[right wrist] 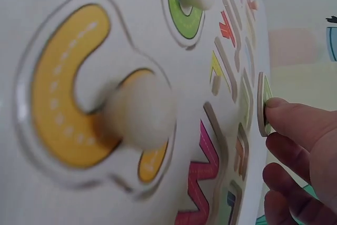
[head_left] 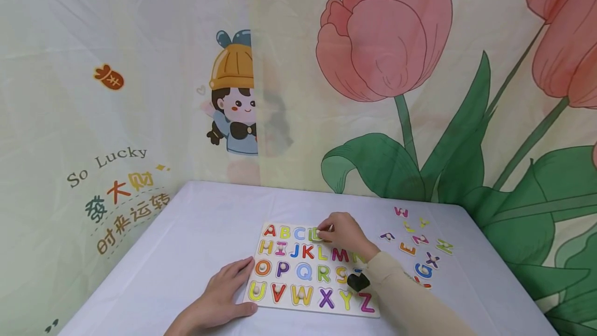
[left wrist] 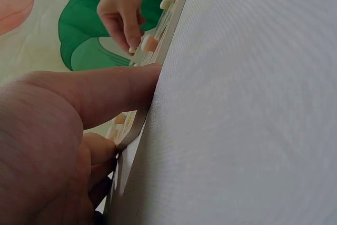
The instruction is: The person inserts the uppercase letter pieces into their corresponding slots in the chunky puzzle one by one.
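Note:
A pale wooden alphabet puzzle board (head_left: 291, 263) lies on the table with several knobbed letters in its slots. Over its top row, just past the blue C, my right hand (head_left: 342, 232) pinches a green letter piece (right wrist: 261, 104) between thumb and fingertips. The piece stands tilted above the board in the right wrist view; its full shape is partly hidden by the fingers. My left hand (head_left: 221, 289) rests at the board's near left corner. Its fingers touch the left edge, and the thumb (left wrist: 121, 88) lies against the near edge.
Loose letter pieces lie scattered right of the board, among them a pink W (head_left: 401, 212), an orange E (head_left: 408, 248) and a purple X (head_left: 432, 260). A white cloth (head_left: 196, 242) covers the table. Printed curtains (head_left: 289, 170) hang behind it.

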`<state>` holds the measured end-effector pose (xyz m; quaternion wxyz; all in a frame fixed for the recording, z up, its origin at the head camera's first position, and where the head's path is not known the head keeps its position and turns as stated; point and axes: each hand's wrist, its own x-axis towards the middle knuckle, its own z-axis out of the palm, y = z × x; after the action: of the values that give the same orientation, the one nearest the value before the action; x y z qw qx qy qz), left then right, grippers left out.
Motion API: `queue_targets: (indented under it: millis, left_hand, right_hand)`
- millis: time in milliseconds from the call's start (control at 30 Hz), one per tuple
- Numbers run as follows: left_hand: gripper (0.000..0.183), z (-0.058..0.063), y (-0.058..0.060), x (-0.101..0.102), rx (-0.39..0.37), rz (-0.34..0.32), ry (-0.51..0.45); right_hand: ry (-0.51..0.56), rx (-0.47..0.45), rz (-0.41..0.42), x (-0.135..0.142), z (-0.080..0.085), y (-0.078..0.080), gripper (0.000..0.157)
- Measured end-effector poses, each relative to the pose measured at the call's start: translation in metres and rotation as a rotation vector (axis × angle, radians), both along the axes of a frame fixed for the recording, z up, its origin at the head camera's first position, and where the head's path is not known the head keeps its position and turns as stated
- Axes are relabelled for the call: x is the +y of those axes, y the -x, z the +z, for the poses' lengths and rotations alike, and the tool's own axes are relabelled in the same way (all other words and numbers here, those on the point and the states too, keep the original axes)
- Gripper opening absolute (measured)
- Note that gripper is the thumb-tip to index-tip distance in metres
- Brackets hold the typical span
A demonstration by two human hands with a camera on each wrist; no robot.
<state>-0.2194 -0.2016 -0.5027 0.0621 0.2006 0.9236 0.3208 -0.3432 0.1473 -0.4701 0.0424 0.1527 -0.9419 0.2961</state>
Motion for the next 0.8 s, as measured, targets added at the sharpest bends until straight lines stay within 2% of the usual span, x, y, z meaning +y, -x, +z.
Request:
queue_targets:
  millis: [267,633,800]
  left_hand:
    - [0.101,0.000,0.001,0.000,0.004,-0.008,-0.009]
    - [0.102,-0.001,0.001,0.001,-0.019,0.001,0.006]
    - [0.102,-0.003,0.002,0.001,-0.017,0.009,0.008]
  right_hand:
    - [0.012,-0.036,0.006,-0.010,-0.004,0.009,0.012]
    - [0.015,-0.040,-0.005,-0.014,-0.008,0.006,0.013]
    - [0.002,-0.052,0.002,-0.014,-0.005,0.006,0.019]
